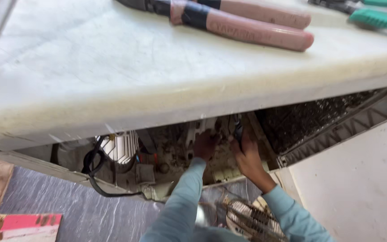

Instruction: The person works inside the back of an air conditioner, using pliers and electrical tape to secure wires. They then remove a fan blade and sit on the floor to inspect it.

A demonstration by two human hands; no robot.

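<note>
Both arms in light blue sleeves stretched forward, left hand (206, 144) fingers curled, right hand (246, 154) just beside it, wrist bent upward

We counted two hands, a left hand (206, 144) and a right hand (247, 154), both reaching into one opened appliance casing (166, 179) beneath one white slab top (113, 67). On that top we counted two pairs of pliers: one pink-handled pair (247, 22) and one green-handled pair (377, 15). We saw one black cable (96, 175) looping from the casing, one dark mesh grille (310, 118), one wire fan guard (251, 219), and one red and white box (19, 226).
</note>
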